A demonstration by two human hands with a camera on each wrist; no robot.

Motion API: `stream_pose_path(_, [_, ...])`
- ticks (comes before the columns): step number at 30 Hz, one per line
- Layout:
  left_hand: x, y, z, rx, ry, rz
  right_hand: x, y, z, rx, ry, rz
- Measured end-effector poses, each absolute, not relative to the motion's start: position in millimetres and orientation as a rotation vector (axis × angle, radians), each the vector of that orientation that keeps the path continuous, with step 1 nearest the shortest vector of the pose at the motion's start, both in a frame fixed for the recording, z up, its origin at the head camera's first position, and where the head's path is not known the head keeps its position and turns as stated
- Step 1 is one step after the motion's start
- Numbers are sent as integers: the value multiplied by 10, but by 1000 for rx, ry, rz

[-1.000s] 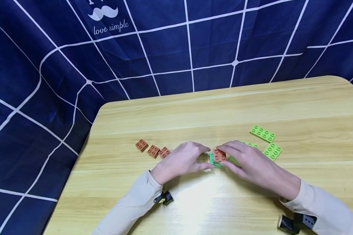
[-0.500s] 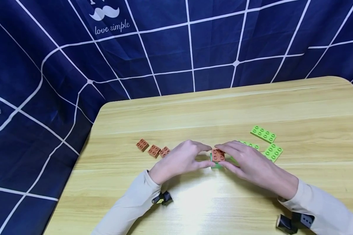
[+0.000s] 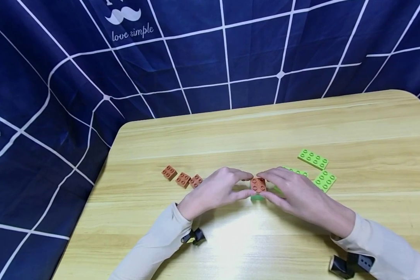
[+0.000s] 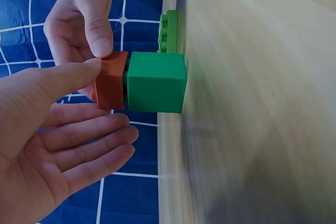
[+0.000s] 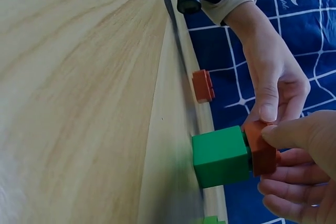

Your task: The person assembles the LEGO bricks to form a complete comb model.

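Observation:
A small reddish-brown toy building brick (image 3: 258,184) sits over a green building block (image 4: 157,82) that stands on the table. In both wrist views a narrow gap with the green studs showing separates the two, and the brick leans slightly in the right wrist view. My right hand (image 3: 301,196) pinches the brick from the right between thumb and fingers. From the left, my left hand (image 3: 217,192) holds it too, its thumb on the near side and its index finger on the far side. Most of the green block is hidden under the brick in the head view.
Several reddish-brown bricks (image 3: 183,180) lie to the left, one partly behind the left hand. Lime-green flat bricks (image 3: 313,159) lie to the right, one partly covered by the right hand. A dark blue gridded cloth (image 3: 203,54) hangs behind the wooden table (image 3: 231,140).
The reddish-brown brick has shifted slightly left, and now covers the green block's studs. My left fingertips have closed in on it; my right hand moved with it.

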State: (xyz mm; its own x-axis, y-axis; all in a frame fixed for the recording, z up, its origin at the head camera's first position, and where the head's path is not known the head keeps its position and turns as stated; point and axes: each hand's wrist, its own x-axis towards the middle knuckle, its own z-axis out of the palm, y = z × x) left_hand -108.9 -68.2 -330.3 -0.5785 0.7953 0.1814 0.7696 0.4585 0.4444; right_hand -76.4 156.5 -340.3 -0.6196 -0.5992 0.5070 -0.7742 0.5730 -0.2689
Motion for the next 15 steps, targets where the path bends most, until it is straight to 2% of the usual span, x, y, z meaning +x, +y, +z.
stream_pose_path(15, [-1074,-663,-3288,1493,2670,796,-772,1587,-3392,1139,-2422,672])
